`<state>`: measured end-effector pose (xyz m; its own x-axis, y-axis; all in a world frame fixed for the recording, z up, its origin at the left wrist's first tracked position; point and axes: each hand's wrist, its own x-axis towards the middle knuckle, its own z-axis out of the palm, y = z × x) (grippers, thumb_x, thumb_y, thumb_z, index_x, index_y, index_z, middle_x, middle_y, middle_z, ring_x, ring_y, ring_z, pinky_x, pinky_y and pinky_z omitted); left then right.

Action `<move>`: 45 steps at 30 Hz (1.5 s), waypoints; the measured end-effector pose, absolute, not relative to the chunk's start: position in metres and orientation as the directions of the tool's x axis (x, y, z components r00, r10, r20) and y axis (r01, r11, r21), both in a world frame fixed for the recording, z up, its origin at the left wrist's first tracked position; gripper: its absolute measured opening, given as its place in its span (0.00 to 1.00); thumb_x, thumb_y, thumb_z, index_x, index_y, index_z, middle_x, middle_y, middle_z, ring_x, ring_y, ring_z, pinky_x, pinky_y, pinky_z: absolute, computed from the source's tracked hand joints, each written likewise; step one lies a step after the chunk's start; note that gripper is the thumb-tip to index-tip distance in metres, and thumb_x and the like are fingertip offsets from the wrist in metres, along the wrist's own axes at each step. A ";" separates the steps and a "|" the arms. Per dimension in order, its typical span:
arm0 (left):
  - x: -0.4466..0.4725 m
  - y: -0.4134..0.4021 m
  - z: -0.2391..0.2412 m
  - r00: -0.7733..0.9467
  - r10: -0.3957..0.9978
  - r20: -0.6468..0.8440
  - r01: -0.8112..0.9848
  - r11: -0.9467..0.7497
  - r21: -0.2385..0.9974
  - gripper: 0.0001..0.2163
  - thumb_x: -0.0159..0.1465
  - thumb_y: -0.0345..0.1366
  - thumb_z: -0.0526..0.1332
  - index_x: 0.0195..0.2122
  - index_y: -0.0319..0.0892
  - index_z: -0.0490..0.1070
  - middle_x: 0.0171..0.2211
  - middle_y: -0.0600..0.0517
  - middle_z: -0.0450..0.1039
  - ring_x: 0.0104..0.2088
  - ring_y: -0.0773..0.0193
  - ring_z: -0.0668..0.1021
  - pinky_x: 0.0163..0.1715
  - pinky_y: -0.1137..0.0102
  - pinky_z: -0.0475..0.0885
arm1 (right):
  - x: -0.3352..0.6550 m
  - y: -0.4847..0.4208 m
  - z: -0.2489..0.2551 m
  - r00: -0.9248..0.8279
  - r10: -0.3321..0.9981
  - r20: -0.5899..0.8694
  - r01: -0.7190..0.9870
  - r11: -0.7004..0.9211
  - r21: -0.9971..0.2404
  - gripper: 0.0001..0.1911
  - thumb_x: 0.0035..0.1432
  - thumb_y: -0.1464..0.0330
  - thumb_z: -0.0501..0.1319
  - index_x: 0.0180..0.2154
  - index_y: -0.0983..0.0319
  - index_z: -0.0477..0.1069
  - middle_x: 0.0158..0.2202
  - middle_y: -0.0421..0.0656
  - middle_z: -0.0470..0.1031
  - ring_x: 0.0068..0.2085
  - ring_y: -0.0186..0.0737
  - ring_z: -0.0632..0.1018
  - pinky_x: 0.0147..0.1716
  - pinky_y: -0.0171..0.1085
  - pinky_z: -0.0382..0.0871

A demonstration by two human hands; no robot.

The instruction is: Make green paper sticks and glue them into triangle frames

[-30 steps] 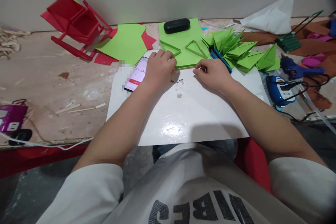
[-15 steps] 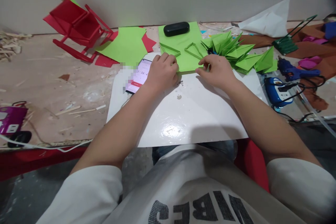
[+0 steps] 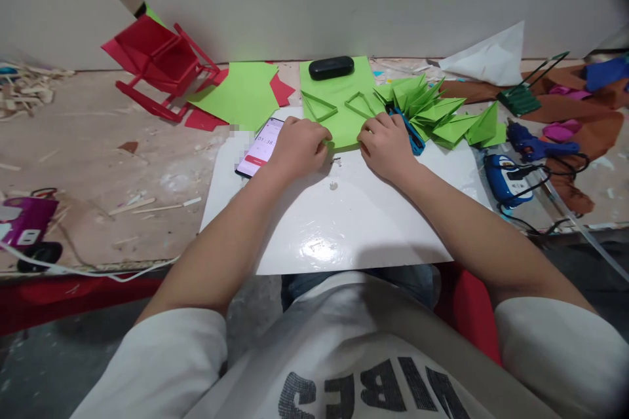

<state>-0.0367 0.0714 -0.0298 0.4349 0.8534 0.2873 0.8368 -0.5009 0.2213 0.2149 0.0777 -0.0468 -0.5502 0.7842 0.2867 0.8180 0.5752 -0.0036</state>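
Steadying the near edge of the green sheet [image 3: 346, 132] looks like the step in hand, with the left hand [image 3: 301, 146] and the right hand [image 3: 386, 145] facing each other across it. The sheet lies in front of the person, reaching from the back of the table [image 3: 162, 150] to the far part of the white board [image 3: 299, 226]. The fingers of both hands are curled at that edge, a short stretch of green showing between them; whether they pinch the paper or only rest on it I cannot tell, since the tips are partly hidden.

To do this well, I would keep both hands level and apply even, light pressure, since thin paper probably creases wherever one side pulls harder. Small, slow movements seem best: two folded green strips [image 3: 320, 107] and a black case [image 3: 331, 68] lie on the sheet and could slide if it is tugged. The phone [image 3: 256, 152] just beside the left hand and the blue tool [image 3: 414, 136] beside the right leave little room sideways, so elbows and wrists should stay steady.
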 end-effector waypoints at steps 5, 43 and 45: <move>-0.049 0.079 -0.025 0.256 0.887 0.385 0.826 -0.407 0.390 0.17 0.66 0.30 0.56 0.43 0.46 0.86 0.45 0.47 0.90 0.46 0.49 0.87 0.51 0.55 0.78 | 0.218 0.059 -0.034 -0.589 0.769 0.248 0.804 0.587 0.091 0.18 0.73 0.74 0.53 0.44 0.62 0.84 0.49 0.57 0.82 0.49 0.58 0.74 0.51 0.55 0.57; -0.104 -0.212 -0.065 0.437 0.836 0.331 0.732 -0.545 0.410 0.33 0.63 0.18 0.59 0.68 0.50 0.76 0.75 0.39 0.72 0.74 0.43 0.76 0.73 0.41 0.67 | 0.330 -0.145 -0.072 -0.130 0.949 0.287 0.413 0.315 -0.855 0.11 0.66 0.62 0.75 0.45 0.54 0.75 0.63 0.51 0.85 0.75 0.64 0.77 0.68 0.64 0.76; -0.101 -0.210 -0.065 0.385 0.817 0.430 0.685 -0.565 0.460 0.27 0.65 0.19 0.60 0.61 0.49 0.79 0.68 0.42 0.79 0.69 0.46 0.80 0.69 0.44 0.72 | 0.333 -0.143 -0.072 -0.137 0.925 0.354 0.515 0.372 -0.773 0.11 0.68 0.63 0.73 0.50 0.54 0.77 0.68 0.53 0.80 0.78 0.65 0.73 0.72 0.67 0.72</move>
<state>-0.1008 -0.2097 -0.0647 0.3845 0.8167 0.4303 0.6850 -0.5649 0.4601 0.3327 -0.1427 -0.0720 -0.1371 0.9253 0.3536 0.5147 0.3715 -0.7727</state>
